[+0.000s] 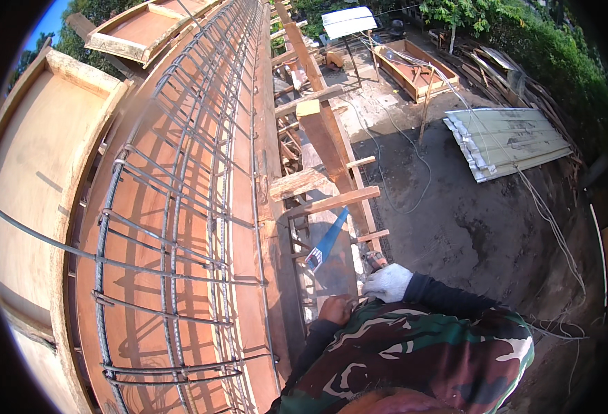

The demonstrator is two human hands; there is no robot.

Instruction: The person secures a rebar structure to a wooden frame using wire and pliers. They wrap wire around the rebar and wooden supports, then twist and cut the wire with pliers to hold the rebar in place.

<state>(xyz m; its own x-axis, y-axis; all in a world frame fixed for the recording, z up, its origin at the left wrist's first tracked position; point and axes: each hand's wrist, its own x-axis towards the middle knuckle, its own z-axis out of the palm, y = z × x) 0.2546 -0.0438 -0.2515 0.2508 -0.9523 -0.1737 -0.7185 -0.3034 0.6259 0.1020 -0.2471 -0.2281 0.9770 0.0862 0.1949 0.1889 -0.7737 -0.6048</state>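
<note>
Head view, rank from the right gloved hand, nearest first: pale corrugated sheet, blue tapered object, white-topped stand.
From the right gloved hand:
1. Blue tapered object: just ahead and to the left, beside the timbers.
2. Pale corrugated sheet: farther ahead, off to the right on the ground.
3. White-topped stand: farthest, near the picture's top edge.

Right of my right hand (389, 283) I have open room over the ground (442, 221). Left of my left hand (337, 309), the rebar (169, 273) blocks a sideways pass, with only narrow gaps between its bars. Farther out, a crosspiece (335, 202) and a post (323, 141) obstruct me, the blue piece (329, 239) nearer.
</note>
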